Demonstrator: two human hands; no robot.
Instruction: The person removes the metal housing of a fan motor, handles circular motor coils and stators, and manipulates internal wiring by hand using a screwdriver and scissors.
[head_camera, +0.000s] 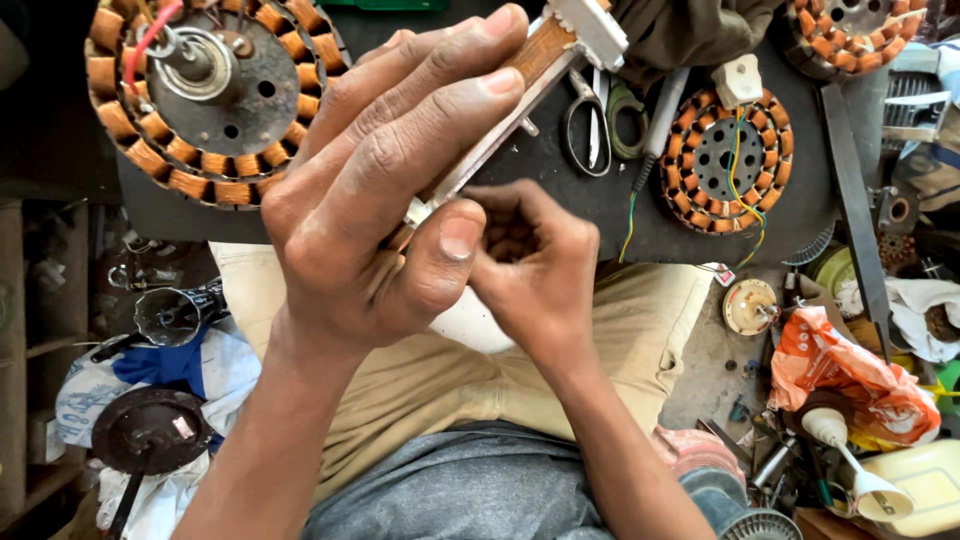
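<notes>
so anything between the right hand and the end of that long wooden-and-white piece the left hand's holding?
Nothing visible. The right hand is curled right against the lower end of the wooden-and-white piece, beside the left hand's thumb. The exact contact spot is hidden by the fingers.

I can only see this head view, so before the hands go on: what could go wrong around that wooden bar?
1. The left hand grips the wooden bar near one end; its long free end could swing into the scissors.
2. The right hand pinches something tiny at the bar's lower end, hidden by fingers; it may drop into the lap.
3. Loose wires on the small stator could snag.
</notes>
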